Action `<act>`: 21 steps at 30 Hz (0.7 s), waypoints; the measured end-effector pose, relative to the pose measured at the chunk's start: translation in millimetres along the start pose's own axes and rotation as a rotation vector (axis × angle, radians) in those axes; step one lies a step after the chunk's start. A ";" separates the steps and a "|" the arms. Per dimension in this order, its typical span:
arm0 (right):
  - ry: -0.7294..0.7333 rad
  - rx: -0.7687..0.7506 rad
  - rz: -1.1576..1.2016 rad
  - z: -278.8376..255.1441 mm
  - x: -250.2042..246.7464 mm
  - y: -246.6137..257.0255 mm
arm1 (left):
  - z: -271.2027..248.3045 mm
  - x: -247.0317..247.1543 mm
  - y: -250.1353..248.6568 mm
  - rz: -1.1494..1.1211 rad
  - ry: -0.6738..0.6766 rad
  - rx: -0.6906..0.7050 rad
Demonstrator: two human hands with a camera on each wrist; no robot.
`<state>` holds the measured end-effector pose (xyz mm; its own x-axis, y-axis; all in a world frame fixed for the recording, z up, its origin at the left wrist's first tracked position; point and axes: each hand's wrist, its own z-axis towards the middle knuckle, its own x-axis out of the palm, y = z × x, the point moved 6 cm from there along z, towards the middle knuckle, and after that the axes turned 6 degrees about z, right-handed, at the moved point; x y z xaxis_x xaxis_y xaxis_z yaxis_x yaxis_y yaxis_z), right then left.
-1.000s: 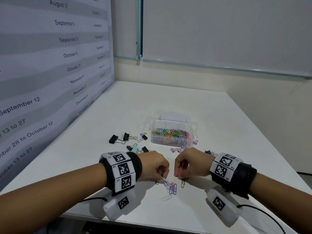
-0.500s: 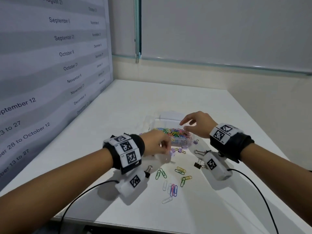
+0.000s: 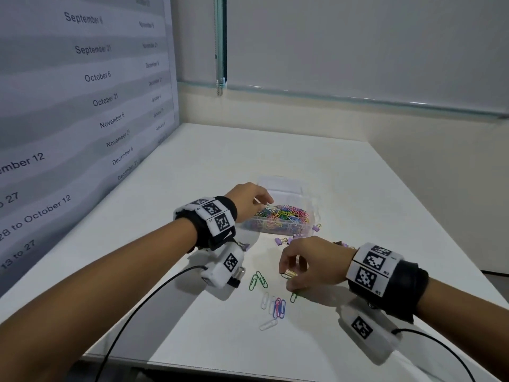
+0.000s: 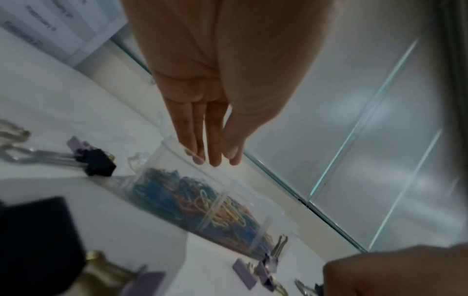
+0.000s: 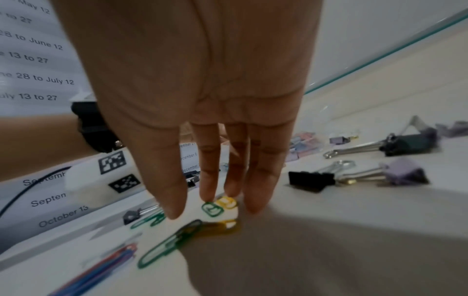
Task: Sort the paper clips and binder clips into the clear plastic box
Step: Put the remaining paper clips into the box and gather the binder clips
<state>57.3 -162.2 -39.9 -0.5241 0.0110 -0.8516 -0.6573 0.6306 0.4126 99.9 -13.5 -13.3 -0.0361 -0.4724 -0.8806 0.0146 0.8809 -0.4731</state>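
The clear plastic box point(image 3: 312, 216) holds a heap of coloured paper clips point(image 3: 283, 213). My left hand point(image 3: 265, 202) hovers over the box's left end; in the left wrist view its fingers point(image 4: 215, 156) point straight down at the rim point(image 4: 174, 148) and hold nothing. In front of the box, my right hand point(image 3: 286, 277) reaches down to the table. Its fingertips point(image 5: 210, 192) pinch a green and a yellow paper clip point(image 5: 219, 206), raised on end. More loose paper clips point(image 3: 278, 307) lie nearer me.
Purple binder clips point(image 3: 281, 240) lie against the box's front, and black and purple ones point(image 5: 307, 181) lie beside my right hand. A green clip pair point(image 3: 257, 281) sits left of that hand. A printed date wall point(image 3: 82, 106) borders the white table point(image 3: 358, 188) on the left.
My left hand has moved forward from in front of the box to above its left end. My right hand has come back from over the box down to the loose clips.
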 end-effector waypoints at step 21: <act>0.065 0.077 0.072 -13.4 5.8 4.0 | -103.2 67.3 -43.6 0.334 0.343 0.099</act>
<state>44.4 -170.0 -38.8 -0.6043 0.0094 -0.7967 -0.5744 0.6879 0.4438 -6.3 -80.6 -49.3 -0.3400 -0.1124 -0.9337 0.1759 0.9677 -0.1806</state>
